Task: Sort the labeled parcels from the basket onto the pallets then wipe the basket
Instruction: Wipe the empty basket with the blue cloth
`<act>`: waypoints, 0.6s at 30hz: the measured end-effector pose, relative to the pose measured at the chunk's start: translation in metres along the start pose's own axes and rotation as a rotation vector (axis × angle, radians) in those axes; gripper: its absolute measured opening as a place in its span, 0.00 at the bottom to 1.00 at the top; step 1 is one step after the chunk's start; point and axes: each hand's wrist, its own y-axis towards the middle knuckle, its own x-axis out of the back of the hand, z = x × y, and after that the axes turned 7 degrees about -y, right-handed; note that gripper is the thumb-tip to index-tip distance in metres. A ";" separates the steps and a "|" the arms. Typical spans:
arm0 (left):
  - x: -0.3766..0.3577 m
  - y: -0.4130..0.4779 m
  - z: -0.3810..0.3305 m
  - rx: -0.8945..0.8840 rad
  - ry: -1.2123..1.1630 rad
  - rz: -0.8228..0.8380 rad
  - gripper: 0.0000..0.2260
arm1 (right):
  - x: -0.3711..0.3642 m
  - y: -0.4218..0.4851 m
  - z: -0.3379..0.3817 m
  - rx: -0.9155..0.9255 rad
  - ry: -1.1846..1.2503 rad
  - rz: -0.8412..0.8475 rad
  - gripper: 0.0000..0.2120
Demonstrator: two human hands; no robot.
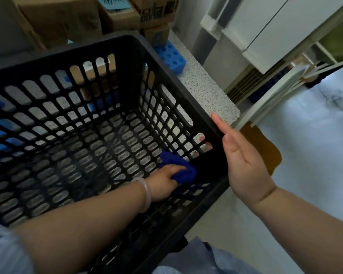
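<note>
Black basket (127, 42), slotted all over. Deep blue cloth (179, 169) near right inside it. Far right, a bright blue pallet (171, 56) dotted with round holes. Brown boxes (63, 18) far. Floor (204, 91) speckled grey-white. Sleeve (2, 252) pale blue.

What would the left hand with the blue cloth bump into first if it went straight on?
Most likely the basket, its right wall, just past the cloth the left hand grips.
</note>
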 end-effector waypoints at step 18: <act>0.022 -0.104 -0.047 -0.498 0.044 -0.049 0.27 | 0.000 0.000 -0.001 0.031 0.023 -0.006 0.23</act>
